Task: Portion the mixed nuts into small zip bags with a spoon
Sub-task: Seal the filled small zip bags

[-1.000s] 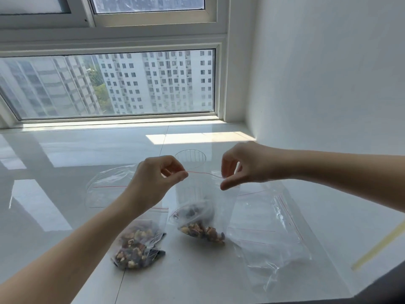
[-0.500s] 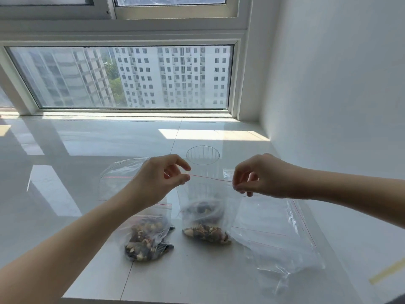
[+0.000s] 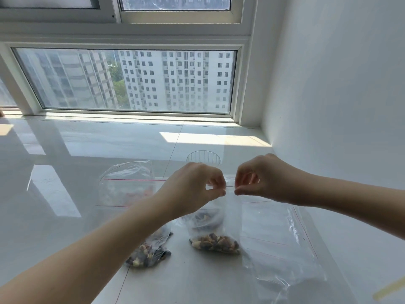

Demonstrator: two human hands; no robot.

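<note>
I judge the step is sealing a filled small zip bag [image 3: 215, 224]. My left hand [image 3: 192, 189] and right hand [image 3: 260, 181] each hold a pinching grip on its top edge, close together. The bag hangs between them, its nuts [image 3: 215, 243] low, near the surface [image 3: 65, 216]. Next I think the strip needs pressing shut along its whole length.

Two hands [image 3: 192, 185] [image 3: 260, 178]; two nut-filled zip bags [image 3: 215, 243] [image 3: 149, 255]; one clear cup [image 3: 203, 158]; empty bags overlapping, count unclear.
</note>
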